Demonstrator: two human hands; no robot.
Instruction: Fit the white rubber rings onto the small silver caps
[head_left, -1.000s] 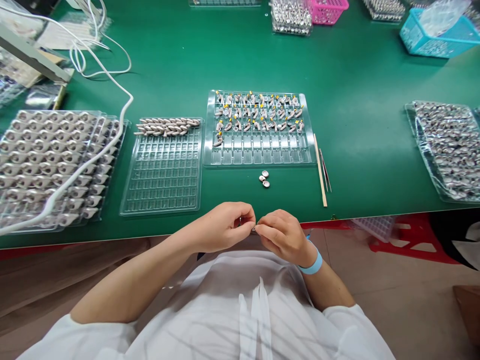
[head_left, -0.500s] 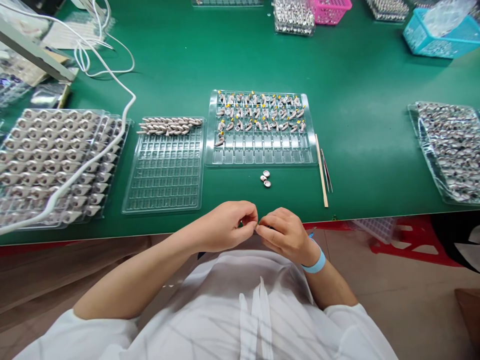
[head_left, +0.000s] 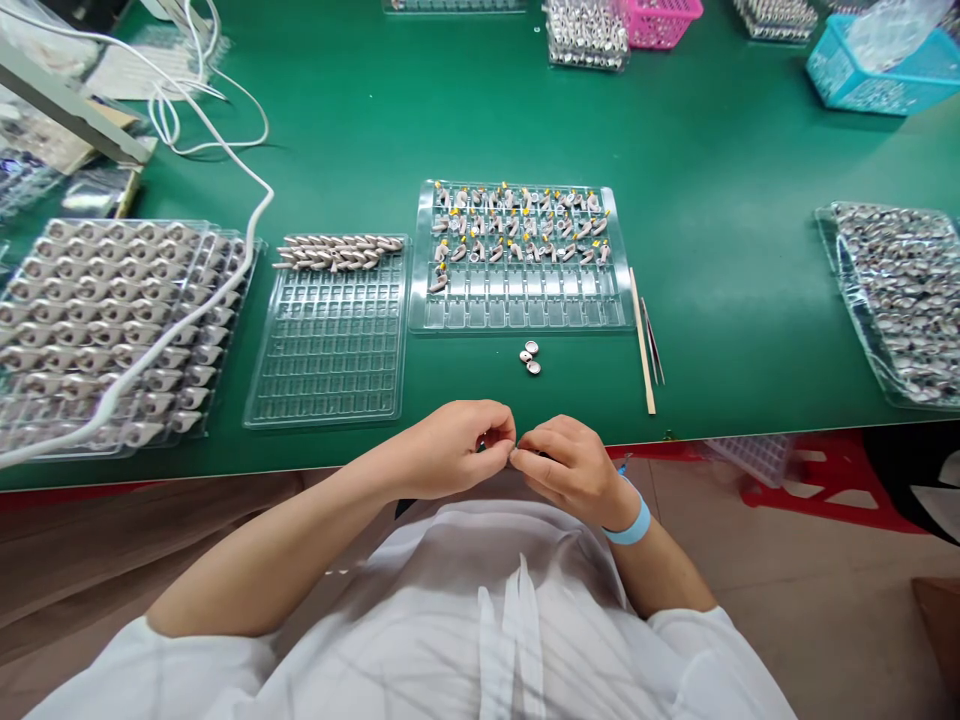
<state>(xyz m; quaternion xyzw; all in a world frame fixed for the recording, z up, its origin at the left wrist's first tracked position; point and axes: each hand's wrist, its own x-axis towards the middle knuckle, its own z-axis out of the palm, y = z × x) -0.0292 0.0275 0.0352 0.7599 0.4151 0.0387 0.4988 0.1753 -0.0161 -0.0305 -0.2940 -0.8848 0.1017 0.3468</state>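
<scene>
My left hand [head_left: 466,450] and my right hand [head_left: 568,468] meet fingertip to fingertip just off the table's near edge. Both are closed in a pinch; whatever sits between the fingertips is too small and too covered to name. Beyond them on the green table lie three small silvery round parts [head_left: 531,358] in a loose cluster. Farther back, a clear plastic tray [head_left: 525,315] carries rows of small grey curved parts with yellow tips. To its left, another clear tray [head_left: 322,350] has grey elongated parts [head_left: 341,252] along its far end.
A wooden stick [head_left: 643,350] and tweezers [head_left: 652,342] lie right of the middle tray. Stacked trays of grey parts [head_left: 97,320] stand at left, crossed by a white cable [head_left: 187,318]. A full tray [head_left: 900,300] lies at right; pink [head_left: 660,22] and blue baskets [head_left: 862,85] stand behind.
My hands keep the same fingertip-to-fingertip pinch with hardly any movement. The whole view shifted slightly between the first frame and the later ones; the trays and loose parts stay put.
</scene>
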